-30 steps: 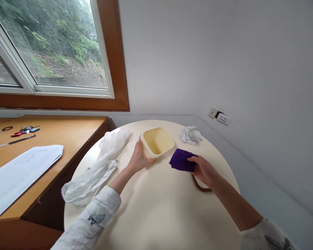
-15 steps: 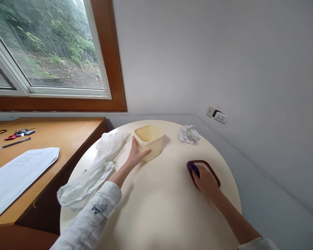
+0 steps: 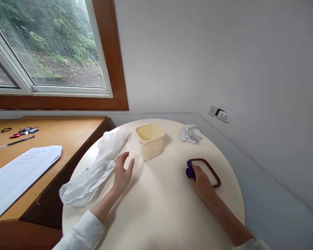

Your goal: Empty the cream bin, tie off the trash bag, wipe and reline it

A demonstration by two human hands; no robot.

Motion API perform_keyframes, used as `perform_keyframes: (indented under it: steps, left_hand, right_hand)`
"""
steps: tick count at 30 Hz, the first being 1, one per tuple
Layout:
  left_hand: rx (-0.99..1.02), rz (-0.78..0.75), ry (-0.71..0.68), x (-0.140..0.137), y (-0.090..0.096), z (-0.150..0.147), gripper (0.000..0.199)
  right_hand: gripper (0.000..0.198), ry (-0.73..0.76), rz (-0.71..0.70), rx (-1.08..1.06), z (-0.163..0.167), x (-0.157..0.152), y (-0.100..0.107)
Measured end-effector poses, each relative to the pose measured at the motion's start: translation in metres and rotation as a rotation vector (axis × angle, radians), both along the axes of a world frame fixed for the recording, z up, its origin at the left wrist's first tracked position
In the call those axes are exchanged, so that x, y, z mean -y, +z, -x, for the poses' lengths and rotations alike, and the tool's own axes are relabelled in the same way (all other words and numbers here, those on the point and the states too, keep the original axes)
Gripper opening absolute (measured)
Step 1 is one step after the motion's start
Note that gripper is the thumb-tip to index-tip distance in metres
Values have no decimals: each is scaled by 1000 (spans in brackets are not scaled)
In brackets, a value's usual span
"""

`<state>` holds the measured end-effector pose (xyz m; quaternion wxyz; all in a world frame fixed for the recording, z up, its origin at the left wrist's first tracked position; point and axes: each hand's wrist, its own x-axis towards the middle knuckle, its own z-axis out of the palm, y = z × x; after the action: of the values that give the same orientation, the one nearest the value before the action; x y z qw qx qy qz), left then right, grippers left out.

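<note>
My left hand [image 3: 122,173] is open above the round table, thumb and fingers apart, just in front of the cream plastic bin [image 3: 152,149] and not touching it. The bin stands upright with its open top facing up. My right hand [image 3: 202,182] is closed on a crumpled purple wad [image 3: 190,171]; I cannot tell if it is cloth or paper. Beneath that hand lies a brown rounded-rectangle frame [image 3: 216,175], flat on the table and partly hidden by the hand.
A white plastic bag [image 3: 94,177] lies along the left of the round table [image 3: 156,215]. Crumpled white paper [image 3: 190,133] sits at the back right. On the wooden desk [image 3: 67,130] are paper sheets [image 3: 23,173], a dark strip [image 3: 13,142] and keys [image 3: 24,131].
My left hand has let go of the bin and drawn back toward me. My right hand has shifted slightly left with the purple wad, which shows more now.
</note>
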<state>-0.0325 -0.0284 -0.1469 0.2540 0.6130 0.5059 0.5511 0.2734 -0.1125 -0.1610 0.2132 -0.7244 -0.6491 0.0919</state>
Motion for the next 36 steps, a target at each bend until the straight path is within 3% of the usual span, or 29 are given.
perform_keyframes:
  steps: [3,7,11,16,23,29,36]
  left_hand:
    - [64,113,-189,17,4,-13,22]
    - [251,474,-489,28,8,-49,34]
    - [402,732,-644,34,10,-75,41]
    - [486,791,-667,37,15,-75,34]
    - [537,800,-571,31,15,-63,30]
    - [566,801,-560,24,14,-53,30]
    - [580,872,-612,21,24,-37,31]
  right_hand:
    - [57,85,-124,-92,12,4,7]
    - [63,247,-270,-177,40,8,21]
    - [54,413,-330,-263,71,15,27]
    - [44,479,-286,-281,93,24,24]
    - [37,610,-228,-273,98,34,31]
    - [6,677,-360,-113,94,40,24]
    - [17,855,-449,23,84,34,10]
